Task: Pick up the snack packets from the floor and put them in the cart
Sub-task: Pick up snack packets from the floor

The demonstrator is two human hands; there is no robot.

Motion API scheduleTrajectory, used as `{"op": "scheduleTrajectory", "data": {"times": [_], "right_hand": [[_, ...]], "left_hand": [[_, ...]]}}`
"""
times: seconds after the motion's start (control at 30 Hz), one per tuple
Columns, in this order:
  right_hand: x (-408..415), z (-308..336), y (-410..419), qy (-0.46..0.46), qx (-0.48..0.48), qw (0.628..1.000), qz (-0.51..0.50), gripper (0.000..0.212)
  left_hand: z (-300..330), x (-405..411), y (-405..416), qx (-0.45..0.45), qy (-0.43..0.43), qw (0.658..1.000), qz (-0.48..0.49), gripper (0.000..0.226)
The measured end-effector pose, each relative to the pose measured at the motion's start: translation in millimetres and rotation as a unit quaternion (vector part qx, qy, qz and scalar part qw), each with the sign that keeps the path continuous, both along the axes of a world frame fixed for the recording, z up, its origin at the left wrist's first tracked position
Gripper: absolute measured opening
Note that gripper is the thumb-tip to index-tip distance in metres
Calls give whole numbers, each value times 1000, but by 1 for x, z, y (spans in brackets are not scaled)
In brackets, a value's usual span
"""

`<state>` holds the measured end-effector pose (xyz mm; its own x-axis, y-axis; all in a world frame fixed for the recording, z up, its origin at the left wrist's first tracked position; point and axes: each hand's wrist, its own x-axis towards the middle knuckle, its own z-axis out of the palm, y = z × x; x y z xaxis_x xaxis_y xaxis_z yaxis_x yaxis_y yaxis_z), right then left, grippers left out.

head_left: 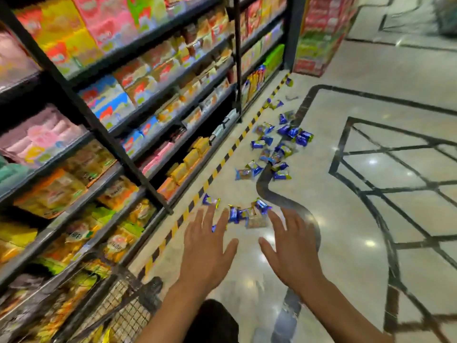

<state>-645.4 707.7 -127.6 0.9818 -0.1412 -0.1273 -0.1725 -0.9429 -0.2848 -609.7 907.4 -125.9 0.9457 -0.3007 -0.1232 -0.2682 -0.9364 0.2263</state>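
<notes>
Lining the aisle, stocked shelves (118, 100) tower over a polished floor (371, 169) where blue snack packets (277, 149) lie scattered. A wire cart (123, 310) sits lower left. Left hand (207, 248) and right hand (291, 251) reach with fingers apart, empty, near the closest packets (237, 214).

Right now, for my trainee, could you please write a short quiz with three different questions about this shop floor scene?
1. True or false: the left hand already holds a packet.
2. The nearest snack packets lie: A) in the cart, B) on the floor ahead of both hands, C) on a shelf.
3. Fill in: the right hand has its fingers ____.

Key: 1 false; 2 B; 3 spread open
</notes>
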Motion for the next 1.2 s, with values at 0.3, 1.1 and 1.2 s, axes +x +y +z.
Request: {"op": "scheduleTrajectory", "data": {"times": [0.3,1.1,1.2], "right_hand": [[42,-4,-64,15,39,992,-117,67],[262,1,-252,0,69,967,-246,66],[287,-1,-296,-3,54,973,-223,67]], "left_hand": [[-23,84,-81,-29,45,994,-98,79],[-16,347,-295,-31,46,973,-226,73],[-16,366,-332,3,25,977,-214,72]]}}
